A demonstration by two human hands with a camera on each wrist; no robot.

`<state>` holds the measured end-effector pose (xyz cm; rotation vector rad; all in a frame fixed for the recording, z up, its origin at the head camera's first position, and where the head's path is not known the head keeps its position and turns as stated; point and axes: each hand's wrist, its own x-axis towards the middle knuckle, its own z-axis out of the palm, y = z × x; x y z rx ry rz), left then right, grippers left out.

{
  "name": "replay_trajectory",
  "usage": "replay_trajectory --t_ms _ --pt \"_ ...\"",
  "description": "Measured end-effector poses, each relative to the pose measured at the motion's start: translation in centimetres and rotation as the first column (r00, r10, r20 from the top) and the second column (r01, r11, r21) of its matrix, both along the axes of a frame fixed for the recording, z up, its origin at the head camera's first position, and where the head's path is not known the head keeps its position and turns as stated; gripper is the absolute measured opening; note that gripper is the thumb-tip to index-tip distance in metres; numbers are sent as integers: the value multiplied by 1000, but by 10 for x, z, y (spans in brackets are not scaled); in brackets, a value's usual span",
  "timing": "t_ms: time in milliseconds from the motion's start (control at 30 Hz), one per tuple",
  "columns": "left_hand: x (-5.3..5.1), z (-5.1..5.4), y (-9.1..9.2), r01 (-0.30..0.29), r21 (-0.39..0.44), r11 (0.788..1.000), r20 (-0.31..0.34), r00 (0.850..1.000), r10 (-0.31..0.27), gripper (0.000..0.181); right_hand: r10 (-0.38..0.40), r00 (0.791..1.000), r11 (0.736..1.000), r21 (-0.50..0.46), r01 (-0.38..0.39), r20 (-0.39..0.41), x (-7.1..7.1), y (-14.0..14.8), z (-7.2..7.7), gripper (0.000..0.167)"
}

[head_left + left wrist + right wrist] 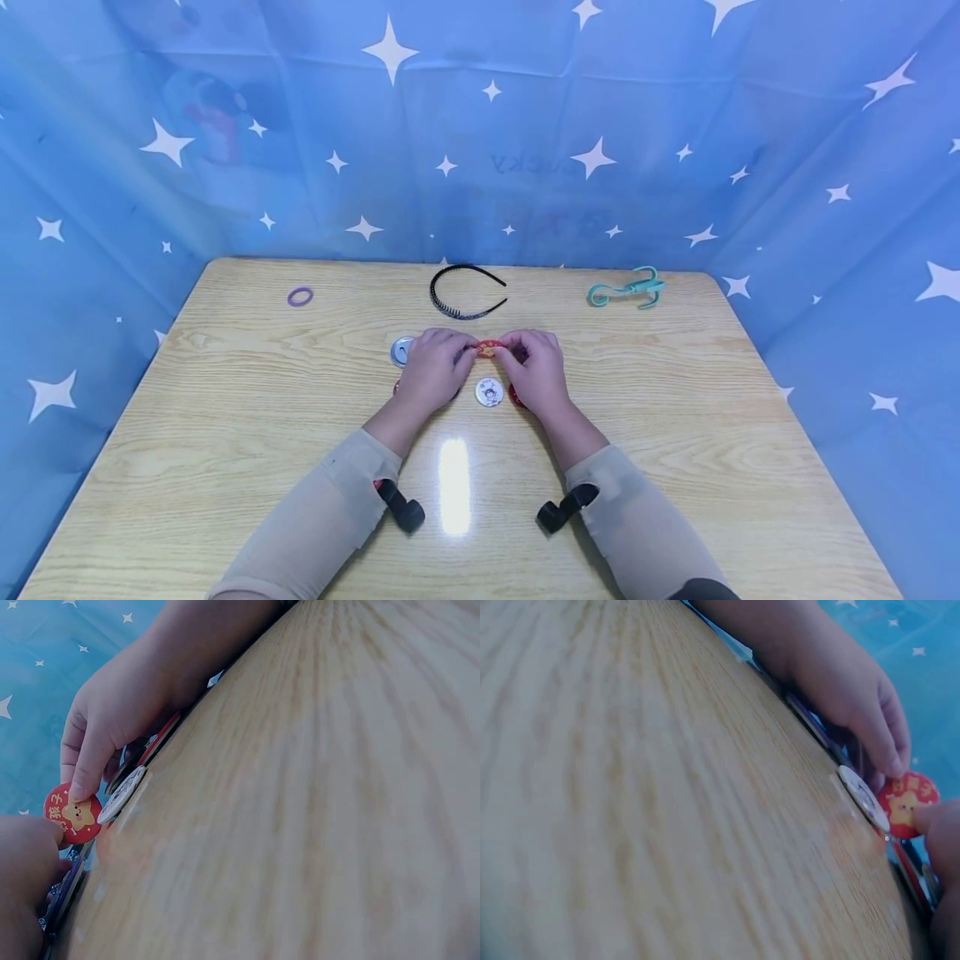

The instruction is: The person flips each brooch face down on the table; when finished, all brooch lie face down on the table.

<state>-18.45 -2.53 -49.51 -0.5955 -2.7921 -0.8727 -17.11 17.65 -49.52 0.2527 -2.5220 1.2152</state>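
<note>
Between the two hands is a round red button badge [490,348] with a yellow star figure on its face, tilted up. My left hand [437,368] pinches its left edge between thumb and fingers. Its right edge is pinched by my right hand [540,368], whose thumb [91,780] lies over the face. Just in front, a white badge [489,392] with a line-drawn figure lies flat. Another red badge [516,397] is partly covered by the right hand. Beside the left hand lies a silver-rimmed badge [401,351], back side up; a reddish one below is mostly hidden.
On the wooden table [675,467], a black toothed headband [450,310] lies behind the hands. A purple ring [300,297] is at the far left and a teal claw-shaped clip [630,288] at the far right. A blue star-patterned cloth [480,125] hangs around the table.
</note>
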Motion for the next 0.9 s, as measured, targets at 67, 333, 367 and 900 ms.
replay_trajectory --t_ms 67,333,367,900 --pt "0 0 0 2 5 1000 1 1000 -2 24 2 1000 1000 9 -2 1 0 0 0 7" --pt "1 -1 1 -1 14 1000 9 1000 1 27 6 1000 1000 30 -7 4 0 0 -2 8" --pt "0 -1 1 -2 13 1000 10 1000 2 27 5 1000 999 32 -5 3 0 0 -2 8" --pt "0 1 1 -4 26 1000 37 999 3 29 6 1000 997 72 -6 4 1 -1 -1 8"
